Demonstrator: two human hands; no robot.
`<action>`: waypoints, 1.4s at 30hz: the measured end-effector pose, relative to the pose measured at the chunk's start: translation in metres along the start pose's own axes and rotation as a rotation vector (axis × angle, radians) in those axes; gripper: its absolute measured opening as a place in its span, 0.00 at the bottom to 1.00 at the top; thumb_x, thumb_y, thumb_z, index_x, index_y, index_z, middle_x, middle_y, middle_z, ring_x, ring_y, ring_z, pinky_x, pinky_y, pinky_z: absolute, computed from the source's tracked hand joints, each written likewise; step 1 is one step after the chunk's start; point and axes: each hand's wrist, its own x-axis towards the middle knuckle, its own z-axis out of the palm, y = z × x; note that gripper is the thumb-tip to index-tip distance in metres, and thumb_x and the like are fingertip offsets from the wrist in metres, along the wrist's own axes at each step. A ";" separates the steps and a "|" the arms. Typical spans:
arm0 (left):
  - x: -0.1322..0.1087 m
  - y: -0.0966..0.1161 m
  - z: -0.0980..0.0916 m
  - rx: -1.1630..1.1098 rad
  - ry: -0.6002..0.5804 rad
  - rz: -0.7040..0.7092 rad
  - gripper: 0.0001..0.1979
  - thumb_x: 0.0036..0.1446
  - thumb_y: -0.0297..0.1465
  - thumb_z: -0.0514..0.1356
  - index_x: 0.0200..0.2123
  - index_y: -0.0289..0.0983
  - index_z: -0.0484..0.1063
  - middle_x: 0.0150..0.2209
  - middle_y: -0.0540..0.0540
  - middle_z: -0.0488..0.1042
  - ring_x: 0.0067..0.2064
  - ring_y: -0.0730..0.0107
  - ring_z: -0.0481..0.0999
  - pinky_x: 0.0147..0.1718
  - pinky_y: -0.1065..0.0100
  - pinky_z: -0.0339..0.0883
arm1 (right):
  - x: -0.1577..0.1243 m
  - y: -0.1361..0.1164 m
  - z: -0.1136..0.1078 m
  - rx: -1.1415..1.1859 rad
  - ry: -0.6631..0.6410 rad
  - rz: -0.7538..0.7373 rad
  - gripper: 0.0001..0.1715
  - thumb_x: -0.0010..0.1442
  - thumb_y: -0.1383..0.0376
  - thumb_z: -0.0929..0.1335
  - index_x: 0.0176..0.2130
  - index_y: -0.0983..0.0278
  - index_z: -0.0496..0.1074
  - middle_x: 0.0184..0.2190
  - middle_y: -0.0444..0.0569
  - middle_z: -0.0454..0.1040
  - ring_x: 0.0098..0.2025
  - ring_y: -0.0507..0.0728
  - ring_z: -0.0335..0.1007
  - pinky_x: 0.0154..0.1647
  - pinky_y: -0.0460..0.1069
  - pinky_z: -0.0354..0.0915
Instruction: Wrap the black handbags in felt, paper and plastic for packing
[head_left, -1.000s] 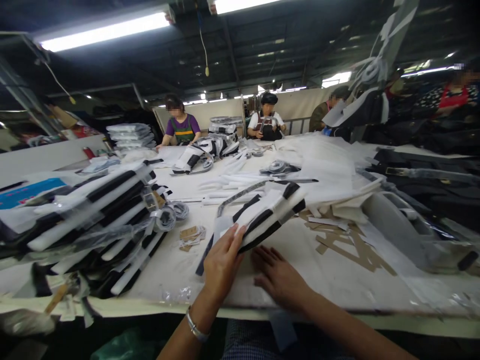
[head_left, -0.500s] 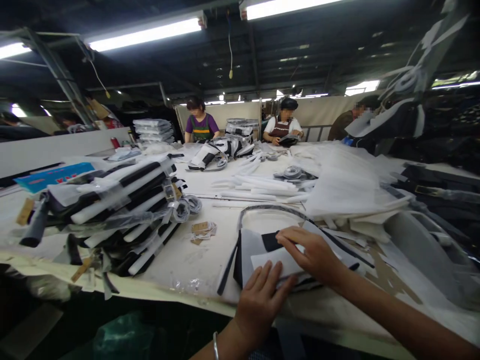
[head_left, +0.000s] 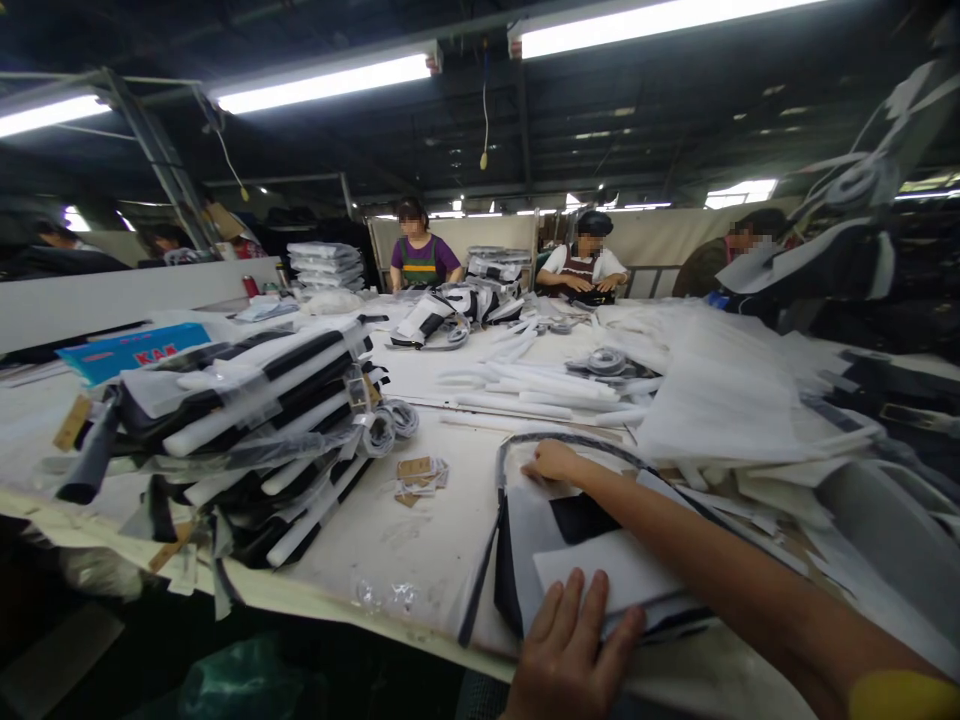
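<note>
Bag (head_left: pixel 574 520) lies flat at the near edge of the desk (head_left: pixel 435 575), right of the tags (head_left: pixel 420 478) and the pile (head_left: pixel 255 425). Left hand (head_left: pixel 574 650) rests on its white sheet (head_left: pixel 615 572), fingers extended and slightly parted, gripping nothing. Right hand (head_left: pixel 553 462) is stretched across the bag, inside the loop of the handle (head_left: pixel 504 475); fingers bunched, whether holding anything cannot be determined

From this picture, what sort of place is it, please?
Probably a factory workshop: people in aprons are across a broad table, partly wrapped goods are piled on it, and tube lights hang overhead.
</note>
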 end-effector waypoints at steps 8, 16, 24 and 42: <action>0.001 0.020 0.004 -0.032 0.072 -0.131 0.10 0.65 0.33 0.60 0.46 0.49 0.80 0.46 0.49 0.82 0.43 0.60 0.84 0.39 0.64 0.79 | -0.021 0.015 -0.012 0.556 -0.103 -0.136 0.16 0.67 0.58 0.68 0.49 0.67 0.72 0.47 0.53 0.76 0.45 0.57 0.76 0.45 0.55 0.73; 0.009 0.004 -0.014 -0.034 -0.149 -0.017 0.16 0.69 0.31 0.53 0.55 0.46 0.75 0.49 0.48 0.81 0.47 0.61 0.82 0.43 0.64 0.79 | -0.092 0.011 -0.028 0.749 -0.011 -0.469 0.21 0.57 0.52 0.74 0.44 0.64 0.79 0.44 0.52 0.81 0.50 0.61 0.77 0.57 0.56 0.68; 0.019 -0.003 -0.021 -0.227 -0.228 -0.072 0.18 0.70 0.25 0.46 0.45 0.33 0.77 0.41 0.44 0.81 0.45 0.65 0.80 0.49 0.66 0.75 | -0.160 0.043 0.010 0.300 0.062 -0.954 0.15 0.68 0.64 0.65 0.46 0.60 0.81 0.45 0.51 0.79 0.47 0.55 0.77 0.49 0.47 0.71; -0.004 -0.014 -0.029 -0.292 -0.080 -0.167 0.13 0.71 0.28 0.50 0.44 0.31 0.74 0.39 0.41 0.82 0.46 0.66 0.81 0.50 0.66 0.76 | -0.185 0.074 0.027 0.255 0.224 -1.068 0.18 0.66 0.70 0.66 0.53 0.58 0.76 0.49 0.51 0.79 0.53 0.55 0.75 0.59 0.51 0.69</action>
